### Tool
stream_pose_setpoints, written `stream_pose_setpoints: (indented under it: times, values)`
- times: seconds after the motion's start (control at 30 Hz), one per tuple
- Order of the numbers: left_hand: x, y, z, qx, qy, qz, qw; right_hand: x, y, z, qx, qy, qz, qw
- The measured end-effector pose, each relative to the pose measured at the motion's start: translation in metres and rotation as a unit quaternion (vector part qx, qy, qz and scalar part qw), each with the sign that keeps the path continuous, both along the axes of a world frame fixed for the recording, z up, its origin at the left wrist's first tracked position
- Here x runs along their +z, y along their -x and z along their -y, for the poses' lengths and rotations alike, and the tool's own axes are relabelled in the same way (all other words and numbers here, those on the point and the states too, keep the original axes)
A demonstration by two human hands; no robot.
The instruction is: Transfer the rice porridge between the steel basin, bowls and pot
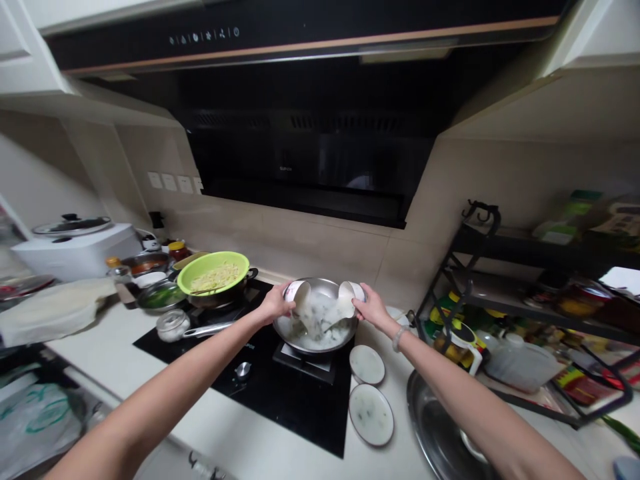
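My left hand (277,302) is closed on a small white bowl (300,291), tipped inward over a steel frying pan (314,349). A second white bowl (351,291), tilted toward the first, is gripped in my right hand (371,307). Both bowls hang above the pan with their mouths facing down and inward. Whitish stuff with dark bits (323,320) lies in the pan and blurs up toward the bowls; I cannot tell falling liquid from steam. The pan sits on the black gas hob (305,413), its handle (209,329) pointing left.
Two small dishes (371,415) with whitish contents stand right of the hob, near a metal basin (420,417). A green colander (240,265) of pale shreds rests on a pot at left. A black rack (450,257) stands right; the range hood (300,167) overhangs.
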State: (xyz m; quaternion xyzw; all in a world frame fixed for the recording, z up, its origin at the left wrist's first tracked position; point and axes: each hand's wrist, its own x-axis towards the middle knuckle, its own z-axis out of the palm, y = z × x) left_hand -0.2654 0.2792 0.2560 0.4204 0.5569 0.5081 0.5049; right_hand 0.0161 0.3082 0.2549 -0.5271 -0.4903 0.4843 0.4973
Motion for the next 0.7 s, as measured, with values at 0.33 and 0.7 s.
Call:
stream_pose_setpoints:
  times: [0.33, 0.7]
  values:
    - [0.010, -0.016, 0.024, -0.083, -0.180, -0.259, 0.945, 0.006, 0.004, 0.027, 0.119, -0.208, 0.206, 0.949]
    - [-0.001, -0.018, 0.020, -0.011, -0.108, -0.104, 0.989, -0.007, 0.006, 0.020, -0.005, -0.110, 0.005, 0.994]
